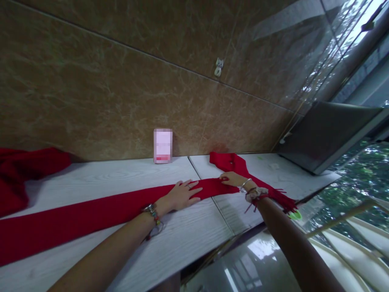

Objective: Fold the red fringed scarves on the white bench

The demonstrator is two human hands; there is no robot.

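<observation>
A long red scarf (91,209) lies flat in a narrow strip along the white tabletop. My left hand (179,195) rests palm down on it, fingers spread, near the seam in the table. Farther right, my right hand (233,178) has its fingers closed on the strip's upper edge. Past that hand, a folded red length (229,161) turns back toward the wall, and a red fringe (285,202) reaches the table's front right edge. More red cloth (36,162) is bunched at the far left; whether it is all one piece I cannot tell.
The white wood-grain table (121,172) stands against a brown marbled tile wall (121,89). A pale pink box-like item (163,146), its face blurred, leans there. A small white hook (219,67) is on the wall. A dark grey panel (325,134) stands at the right end, near a railing (343,215).
</observation>
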